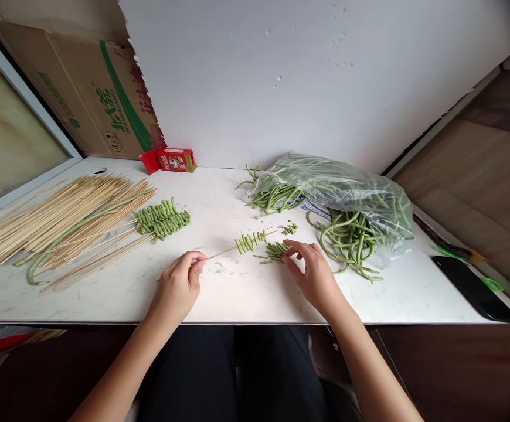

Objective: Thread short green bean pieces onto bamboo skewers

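Observation:
My left hand (pixel 180 281) pinches the blunt end of a wooden skewer (pixel 222 254), which points to the right. Several short green bean pieces (pixel 250 241) are threaded crosswise on it, near its far end. At the right end of a small pile of cut green bean pieces (pixel 275 252) is my right hand (pixel 310 272). Its thumb and index finger are apart at the edge of the pile. Little bean ends (pixel 288 228) lie just behind. Loaded skewers (pixel 162 220), tightly packed with bean pieces, lie side by side on the left.
Many bare skewers (pixel 57 217) cover the white table's left side, with one long bean (pixel 83 221) across them. A clear plastic bag (pixel 347 181) of long beans and loose long beans (pixel 349 234) lie at right. A red box (pixel 176 160) and black phone (pixel 470 287) also lie there.

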Demonstrator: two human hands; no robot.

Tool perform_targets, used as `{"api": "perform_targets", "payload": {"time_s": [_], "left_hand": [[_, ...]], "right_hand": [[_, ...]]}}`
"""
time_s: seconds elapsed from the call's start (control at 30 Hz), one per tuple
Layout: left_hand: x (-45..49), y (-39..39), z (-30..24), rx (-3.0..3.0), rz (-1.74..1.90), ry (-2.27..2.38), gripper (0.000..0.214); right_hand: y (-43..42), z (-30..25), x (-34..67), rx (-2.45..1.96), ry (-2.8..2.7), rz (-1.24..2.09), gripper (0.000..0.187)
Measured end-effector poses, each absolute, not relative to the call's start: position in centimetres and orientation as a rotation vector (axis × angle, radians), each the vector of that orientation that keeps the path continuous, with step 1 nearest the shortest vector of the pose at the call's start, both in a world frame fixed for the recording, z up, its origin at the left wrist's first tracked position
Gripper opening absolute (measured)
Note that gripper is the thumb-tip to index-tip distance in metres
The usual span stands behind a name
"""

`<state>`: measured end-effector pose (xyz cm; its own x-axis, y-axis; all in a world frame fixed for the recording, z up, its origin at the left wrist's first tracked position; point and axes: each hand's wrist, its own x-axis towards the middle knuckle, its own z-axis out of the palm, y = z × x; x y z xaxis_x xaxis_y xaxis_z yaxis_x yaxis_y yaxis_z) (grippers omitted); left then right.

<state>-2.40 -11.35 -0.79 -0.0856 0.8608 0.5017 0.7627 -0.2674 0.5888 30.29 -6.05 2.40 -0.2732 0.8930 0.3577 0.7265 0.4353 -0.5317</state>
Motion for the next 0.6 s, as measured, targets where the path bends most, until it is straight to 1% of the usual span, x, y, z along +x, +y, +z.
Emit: {"api": "perform_targets", "payload": {"time_s": [0.17, 0.37, 0.5, 0.6], "left_hand": [[-2.3, -11.4, -0.8, 2.018, 1.294, 1.816, 0.019], [-2.2, -11.4, -0.7, 1.997, 1.317, 1.791, 0.019], [-2.2, -11.3, -0.7, 2.009, 1.334, 1.789, 0.018], [-2.1, -11.4, -0.6, 2.011, 1.336, 1.780, 0.018]], "right_hand": [[-4.5, 2.1, 29.2, -1.312, -2.203, 0.187, 0.025], [-4.1, 1.9, 28.7, -1.308, -2.134, 0.186, 0.029], [-4.6, 1.8, 29.6, -1.325, -1.921, 0.327, 0.032], [-4.9, 1.7, 30.1, -1.363, -1.729, 0.618, 0.033]]}}
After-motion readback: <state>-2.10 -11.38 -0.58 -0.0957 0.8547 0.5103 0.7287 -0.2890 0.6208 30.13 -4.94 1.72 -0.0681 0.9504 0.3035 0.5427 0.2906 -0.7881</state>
